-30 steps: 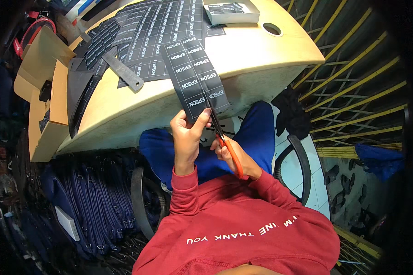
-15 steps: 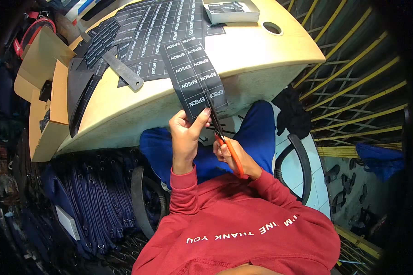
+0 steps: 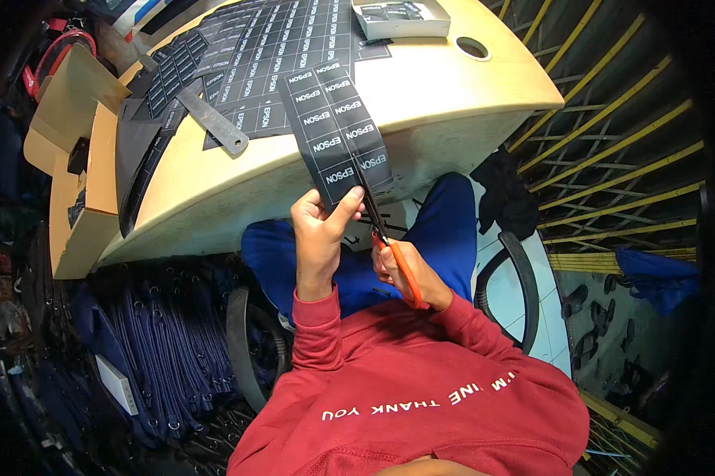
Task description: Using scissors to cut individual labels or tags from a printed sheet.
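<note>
My left hand (image 3: 324, 228) pinches the near end of a black printed strip (image 3: 319, 123), thumb on top. The strip is two columns wide, marked off by thin white lines, and its far end rests over the table's edge. In my right hand (image 3: 414, 272) are scissors (image 3: 402, 266) with orange handles, fingers wrapped round the loops. Their dark blades lie along the line between the two columns, just right of my left thumb. A cut parts the near end of the right column from the left one.
Large black printed sheets (image 3: 294, 40) cover the wooden table (image 3: 500, 79), with a metal ruler (image 3: 213, 123) on them. A white tray (image 3: 409, 28) holds small black pieces. At left stands an open cardboard box (image 3: 95, 166); dark blue straps (image 3: 163, 349) hang below. Yellow-barred grating (image 3: 611, 135) is at right.
My left hand and the strip's near end have shifted very slightly. The scissors stay at nearly the same place in the strip.
</note>
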